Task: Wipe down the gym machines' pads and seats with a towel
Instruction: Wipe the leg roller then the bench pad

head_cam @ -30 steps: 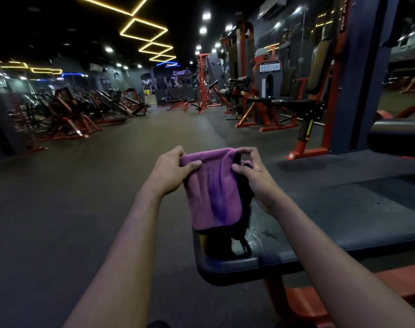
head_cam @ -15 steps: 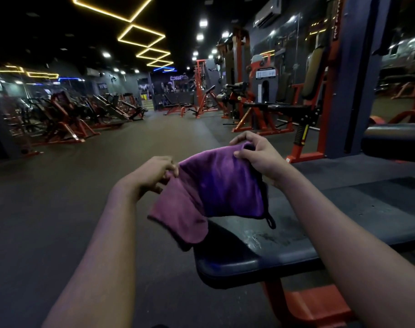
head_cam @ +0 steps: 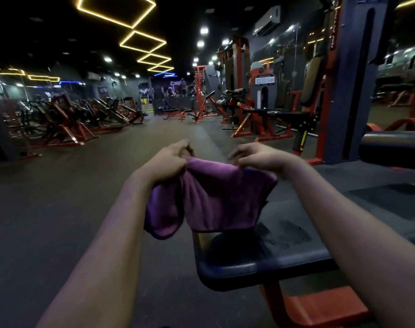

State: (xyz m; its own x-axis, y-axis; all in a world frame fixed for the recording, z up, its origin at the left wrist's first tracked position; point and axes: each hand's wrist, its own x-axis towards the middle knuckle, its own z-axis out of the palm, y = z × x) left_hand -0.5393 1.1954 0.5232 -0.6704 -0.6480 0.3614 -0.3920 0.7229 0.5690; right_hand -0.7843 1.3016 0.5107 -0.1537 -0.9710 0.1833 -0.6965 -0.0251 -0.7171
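Note:
A purple towel [head_cam: 211, 200] hangs folded in the air above the near end of a dark padded bench seat [head_cam: 261, 263]. My left hand [head_cam: 171, 162] grips the towel's upper left corner with curled fingers. My right hand [head_cam: 261, 159] pinches its upper right edge, fingers bent over the cloth. The towel's lower edge hangs just above the seat's left end, and one fold droops past the seat's side. Smudges show on the seat's surface to the right of the towel.
The seat stands on an orange frame [head_cam: 320, 308]. A black roller pad [head_cam: 391, 150] sits at the right. A grey and orange machine column [head_cam: 343, 91] rises behind it. Rows of machines [head_cam: 67, 124] line the left wall across the dark floor [head_cam: 60, 209].
The towel has been unfolded wider and lowered toward the seat. My hands have moved apart along its top edge, the right hand dropping from its raised position.

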